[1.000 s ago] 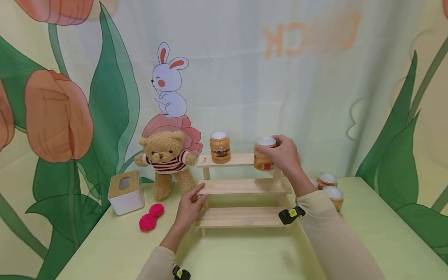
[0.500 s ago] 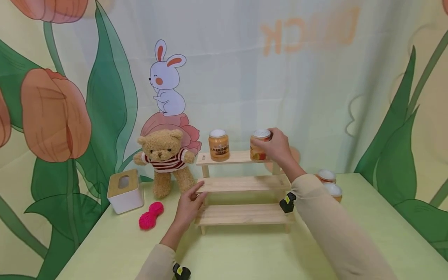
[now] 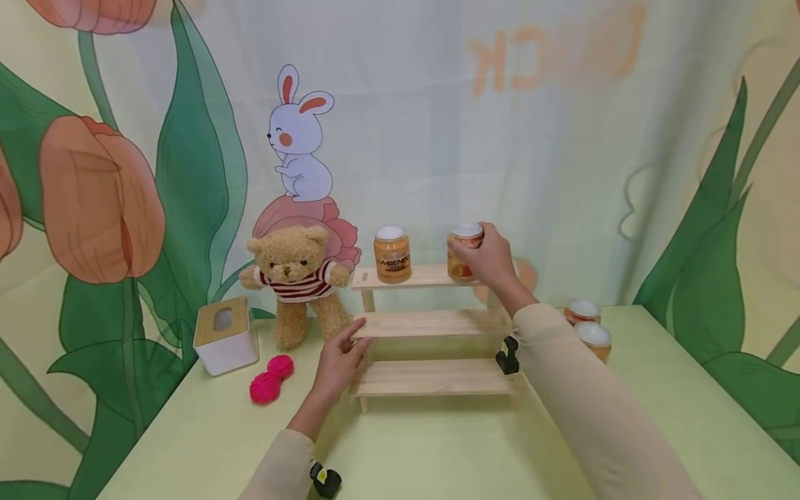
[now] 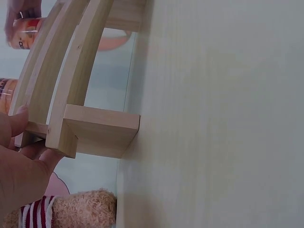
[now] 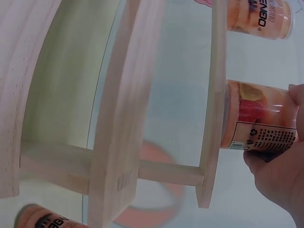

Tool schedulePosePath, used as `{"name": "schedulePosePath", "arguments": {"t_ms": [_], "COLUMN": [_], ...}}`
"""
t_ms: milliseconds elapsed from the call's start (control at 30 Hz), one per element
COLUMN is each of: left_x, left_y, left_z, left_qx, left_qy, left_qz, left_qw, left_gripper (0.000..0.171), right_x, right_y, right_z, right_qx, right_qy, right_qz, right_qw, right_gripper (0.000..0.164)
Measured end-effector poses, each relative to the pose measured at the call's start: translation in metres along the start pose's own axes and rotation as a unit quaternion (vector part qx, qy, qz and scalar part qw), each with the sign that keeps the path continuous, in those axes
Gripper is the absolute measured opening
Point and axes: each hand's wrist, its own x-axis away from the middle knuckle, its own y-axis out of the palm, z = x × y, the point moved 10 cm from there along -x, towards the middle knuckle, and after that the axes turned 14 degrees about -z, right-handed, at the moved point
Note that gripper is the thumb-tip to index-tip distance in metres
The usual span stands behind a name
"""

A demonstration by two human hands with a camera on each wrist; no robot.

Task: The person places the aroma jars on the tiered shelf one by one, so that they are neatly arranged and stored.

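I am viewing the right hand (image 3: 490, 258) closing its thumb and fingers round the jar's upper sides, presumably leaving the base free. The jar (image 3: 459, 268) is standing upright, its base apparently touching the top shelf of the stand (image 3: 431, 323), apart from a second jar (image 3: 392, 260). The left hand (image 3: 337, 361) is pinching the middle shelf's left end, likely bracing the frame. The stand is resting on a pale green table (image 3: 437, 451); further jars (image 3: 594, 340) are sitting rightward. A printed cloth (image 3: 406, 125) is hanging behind.
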Motion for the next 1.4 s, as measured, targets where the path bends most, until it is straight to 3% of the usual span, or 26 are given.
{"name": "schedulePosePath", "arguments": {"t_ms": [200,333,533,767,900,1067,1233,1400], "left_x": [-0.003,-0.002,0.0,0.001,0.001,0.0,0.005,0.014], "left_y": [0.0,0.0,0.0,-0.001,-0.002,-0.001,0.001,0.005], "left_z": [-0.001,-0.003,-0.001,-0.001,-0.002,-0.002,0.013,0.035], "left_qx": [0.008,0.009,0.009,0.01,0.008,0.007,0.004,-0.003], "left_qy": [-0.002,-0.01,-0.005,-0.006,-0.01,-0.008,-0.013,-0.01], "left_qz": [-0.003,-0.003,0.0,0.004,0.006,0.002,-0.002,-0.009], "left_qw": [1.0,0.9999,0.9999,0.9999,0.9999,0.9999,0.9999,0.9999], "left_gripper": [0.043,0.043,0.045,0.047,0.044,0.044,0.044,0.044], "right_x": [0.001,0.007,0.018,0.033,0.045,0.066,0.087,0.104], "right_y": [0.002,0.0,-0.006,-0.005,-0.002,-0.005,-0.01,-0.013], "right_z": [0.008,0.02,0.03,0.034,0.032,0.03,0.027,0.032], "right_qx": [-0.027,-0.05,-0.06,-0.043,-0.044,-0.035,-0.033,-0.042], "right_qy": [0.014,0.027,0.024,0.005,-0.015,-0.021,-0.03,-0.014], "right_qz": [-0.02,-0.008,0.02,0.013,0.01,0.037,0.054,0.035], "right_qw": [0.999,0.998,0.998,0.999,0.999,0.998,0.998,0.998], "right_gripper": [0.089,0.097,0.093,0.09,0.088,0.084,0.076,0.077]}}
